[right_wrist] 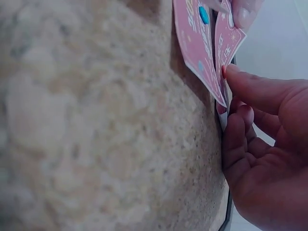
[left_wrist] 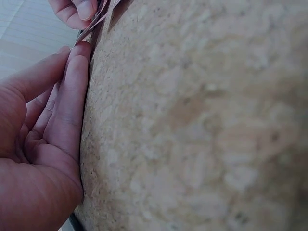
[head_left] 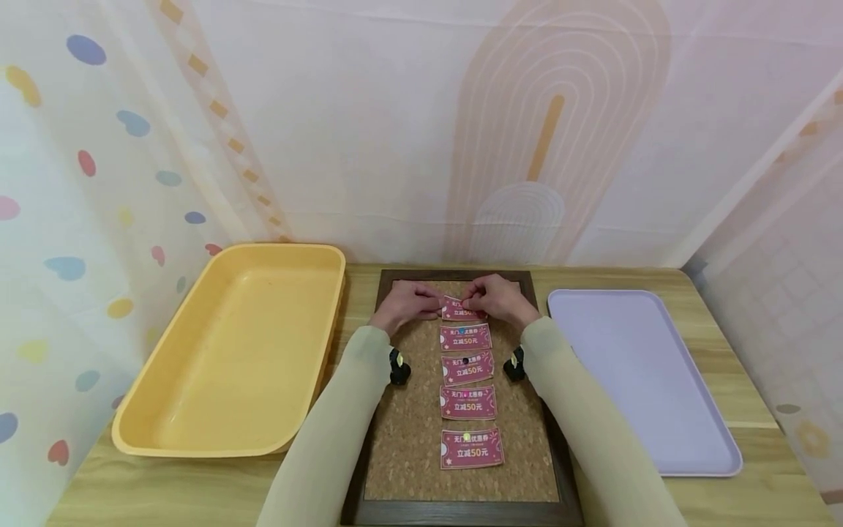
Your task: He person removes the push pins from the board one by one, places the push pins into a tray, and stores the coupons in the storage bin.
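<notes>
Five pink printed coupons run in a column down a framed cork board (head_left: 402,454). My left hand (head_left: 411,301) pinches the left edge of the topmost coupon (head_left: 454,313) between thumb and forefinger. At that coupon's upper middle, my right hand (head_left: 497,298) holds a red push pin (right_wrist: 224,72), the thumb tip against its head. The right hand's other fingers curl beside the coupon's right edge. Just below, a second coupon (head_left: 466,338) bears a blue push pin (right_wrist: 203,15); its lower edge stands off the cork in the right wrist view.
Lower coupons carry a black pin (head_left: 465,360), a pink pin (head_left: 465,394) and a yellow pin (head_left: 466,437). A yellow tray (head_left: 230,351) stands left of the board, a lilac tray (head_left: 639,366) to its right. Behind the wooden table (head_left: 757,432) hangs a patterned curtain (head_left: 369,132).
</notes>
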Tool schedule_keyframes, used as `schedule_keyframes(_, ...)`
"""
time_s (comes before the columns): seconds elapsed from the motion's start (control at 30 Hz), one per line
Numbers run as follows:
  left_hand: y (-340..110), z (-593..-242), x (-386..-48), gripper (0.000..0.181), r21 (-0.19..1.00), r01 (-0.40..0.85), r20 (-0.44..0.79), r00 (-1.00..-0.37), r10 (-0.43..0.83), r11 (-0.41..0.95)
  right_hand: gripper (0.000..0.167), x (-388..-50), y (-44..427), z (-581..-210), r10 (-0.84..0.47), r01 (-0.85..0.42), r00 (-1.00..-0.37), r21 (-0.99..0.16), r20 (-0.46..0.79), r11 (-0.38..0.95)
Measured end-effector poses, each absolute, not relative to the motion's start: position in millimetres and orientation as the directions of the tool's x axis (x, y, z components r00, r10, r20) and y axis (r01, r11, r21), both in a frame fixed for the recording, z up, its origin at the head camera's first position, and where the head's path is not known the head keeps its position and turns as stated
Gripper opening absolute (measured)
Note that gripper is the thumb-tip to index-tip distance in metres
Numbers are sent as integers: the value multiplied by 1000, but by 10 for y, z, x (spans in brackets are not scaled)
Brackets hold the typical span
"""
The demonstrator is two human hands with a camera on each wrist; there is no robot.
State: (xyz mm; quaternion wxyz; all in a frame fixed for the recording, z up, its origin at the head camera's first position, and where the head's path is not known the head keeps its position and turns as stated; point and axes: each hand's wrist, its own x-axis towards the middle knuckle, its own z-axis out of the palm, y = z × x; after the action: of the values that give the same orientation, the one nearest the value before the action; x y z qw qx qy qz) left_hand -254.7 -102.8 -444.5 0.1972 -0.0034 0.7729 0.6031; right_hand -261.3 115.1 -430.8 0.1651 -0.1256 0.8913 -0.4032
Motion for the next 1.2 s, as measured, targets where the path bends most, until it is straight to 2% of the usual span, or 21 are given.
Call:
schedule_keyframes(0.87,-957,-4469,-2593,23,925,-243,-308,-929,206,292,12,-2639,1179,-4352,-343,-109,-927,-768,-151,632)
schedule_keyframes(1.2,-955,-4459,-2582,24,935,-244,-303,-926,225,258,9,-2610,1164,-4347,-302,-61,-937,-769,-176,636)
